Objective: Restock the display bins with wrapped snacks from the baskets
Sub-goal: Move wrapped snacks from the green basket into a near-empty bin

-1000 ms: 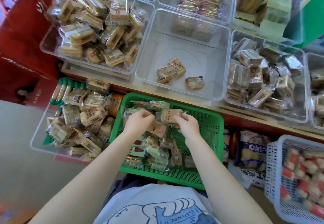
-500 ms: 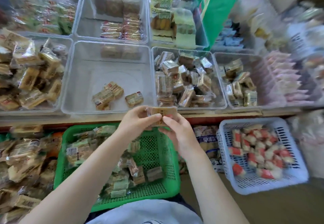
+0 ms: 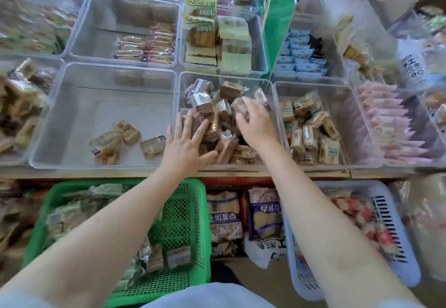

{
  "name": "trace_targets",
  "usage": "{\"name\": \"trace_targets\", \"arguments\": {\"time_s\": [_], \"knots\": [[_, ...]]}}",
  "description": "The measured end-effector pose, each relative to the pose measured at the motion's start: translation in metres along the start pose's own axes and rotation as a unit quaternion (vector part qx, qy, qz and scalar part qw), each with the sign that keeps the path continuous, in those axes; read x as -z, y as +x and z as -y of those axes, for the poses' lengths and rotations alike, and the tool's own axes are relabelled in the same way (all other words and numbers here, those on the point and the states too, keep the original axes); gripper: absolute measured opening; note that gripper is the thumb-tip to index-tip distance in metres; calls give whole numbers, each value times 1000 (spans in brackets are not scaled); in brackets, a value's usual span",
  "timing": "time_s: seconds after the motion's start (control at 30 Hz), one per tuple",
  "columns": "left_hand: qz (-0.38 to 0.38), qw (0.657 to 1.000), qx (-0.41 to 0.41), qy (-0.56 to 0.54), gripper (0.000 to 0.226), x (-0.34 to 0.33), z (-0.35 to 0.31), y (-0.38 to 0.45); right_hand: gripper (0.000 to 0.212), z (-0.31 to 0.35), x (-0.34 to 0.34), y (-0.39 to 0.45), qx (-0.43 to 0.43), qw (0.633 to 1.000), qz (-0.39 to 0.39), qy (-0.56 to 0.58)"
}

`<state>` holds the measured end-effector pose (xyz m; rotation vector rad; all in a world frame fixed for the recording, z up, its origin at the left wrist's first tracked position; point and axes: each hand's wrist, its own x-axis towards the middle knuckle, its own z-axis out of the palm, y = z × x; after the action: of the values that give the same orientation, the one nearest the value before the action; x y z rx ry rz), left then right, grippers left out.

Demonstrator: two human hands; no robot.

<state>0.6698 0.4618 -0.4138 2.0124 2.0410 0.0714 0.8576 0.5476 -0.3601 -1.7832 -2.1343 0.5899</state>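
We see a green mesh basket [image 3: 185, 230], a pale lavender slotted basket [image 3: 395, 242], clear bins [image 3: 106, 105], brown snacks [image 3: 217, 112].

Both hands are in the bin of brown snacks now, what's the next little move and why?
Probably let go and draw both hands back to the green basket for more. The right hand rests a wrapped snack on the pile in the clear bin; the left hand lies flat, and the basket holds more.

Clear bin [image 3: 270, 105] heaped with brown wrapped snacks [image 3: 205, 105].
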Motion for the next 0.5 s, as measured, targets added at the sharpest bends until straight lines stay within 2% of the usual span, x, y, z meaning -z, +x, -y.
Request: {"name": "trace_targets", "arguments": {"time_s": [0.07,0.23,0.37,0.43,0.5], "knots": [[-11,1000,6,5,90,-6,2,-1,59,-7,-19,5,31,991,103,-82],[-8,1000,10,12,90,-8,0,0,58,-28,-27,23,19,979,119,-168],[-5,1000,16,12,89,-8,0,0,60,-15,-28,34,-24,980,162,-115],[-7,1000,9,3,89,-6,0,1,61,-8,-21,29,-44,985,146,-86],[-7,999,-4,-32,89,-1,1,-1,57,5,-14,7,-55,997,40,-30]]}}
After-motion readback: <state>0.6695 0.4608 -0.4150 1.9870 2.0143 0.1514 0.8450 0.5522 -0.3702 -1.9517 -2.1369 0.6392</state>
